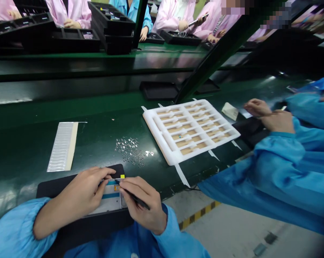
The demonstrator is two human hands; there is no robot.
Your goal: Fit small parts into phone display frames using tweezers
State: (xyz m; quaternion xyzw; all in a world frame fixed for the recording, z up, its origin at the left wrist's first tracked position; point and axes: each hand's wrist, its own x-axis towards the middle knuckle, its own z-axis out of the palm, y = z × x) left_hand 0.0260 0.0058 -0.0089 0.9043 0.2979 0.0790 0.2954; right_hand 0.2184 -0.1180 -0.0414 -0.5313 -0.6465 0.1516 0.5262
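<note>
My left hand [80, 197] grips the near edge of a flat white panel [110, 199] with a blue stripe, which lies on a black mat [70, 190]. My right hand [142, 204] is shut on slim black tweezers [135, 197]. Their tip reaches a small gold-coloured part [116, 187] on the panel, close to my left fingertips. A little yellow tag [122, 176] sits at the panel's far corner. Parts of the panel are hidden under both hands.
A white foam tray [190, 129] lies on the green bench, beside a loose scatter of tiny metal pieces [129, 152] and a silver strip sheet [62, 147]. A co-worker's hands [269, 116] are at right. Black trays and people in pink and blue stand beyond.
</note>
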